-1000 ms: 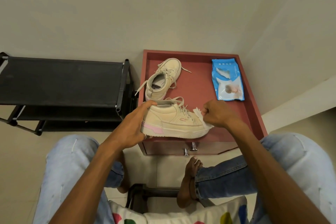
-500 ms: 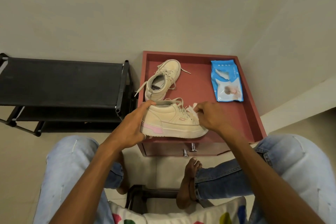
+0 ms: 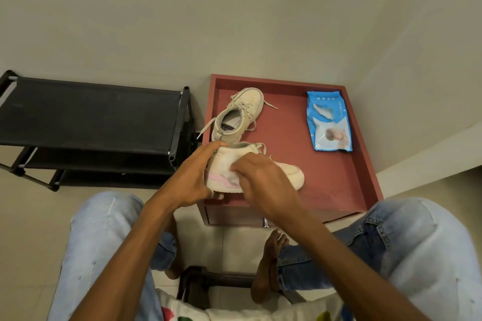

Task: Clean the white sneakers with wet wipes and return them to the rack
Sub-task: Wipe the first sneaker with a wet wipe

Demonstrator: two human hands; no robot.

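I judged myself partway through the first shoe. My left hand (image 3: 193, 177) gripped the heel of the near sneaker (image 3: 287, 173), which stood at the front edge of the red worktop (image 3: 339, 185). My right hand (image 3: 260, 180) pinched a bunched wet wipe (image 3: 229, 164) against its side, just above the pink stripe. The second sneaker (image 3: 240, 114) lay just behind, seemingly unwiped, with the wipes pack (image 3: 329, 121) well apart to its right. Both sneakers had yet to go back on the black rack (image 3: 86, 112) at the left.

Glossy plastic wipes pack (image 3: 329, 121), matt leather-like sneakers (image 3: 287, 173), black fabric-topped rack (image 3: 91, 112).
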